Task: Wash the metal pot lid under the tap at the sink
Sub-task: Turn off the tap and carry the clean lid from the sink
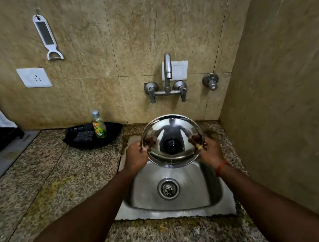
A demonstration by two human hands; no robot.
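Observation:
A shiny round metal pot lid (pixel 171 131) with a dark knob at its centre is held upright over the back of the steel sink (pixel 192 196), its mirrored face toward me. My left hand (pixel 135 156) grips its left rim and my right hand (pixel 210 151) grips its right rim. The wall tap (pixel 167 68) hangs above the lid. I see no clear stream from the spout, though a thin trickle drips off the lid's lower edge.
A black tray (pixel 114 130) with a dish soap bottle (pixel 98 125) and a scrub pad (pixel 82 136) sits left of the sink on the granite counter (pixel 43 182). A peeler (pixel 46 37) hangs on the tiled wall. A side wall stands close on the right.

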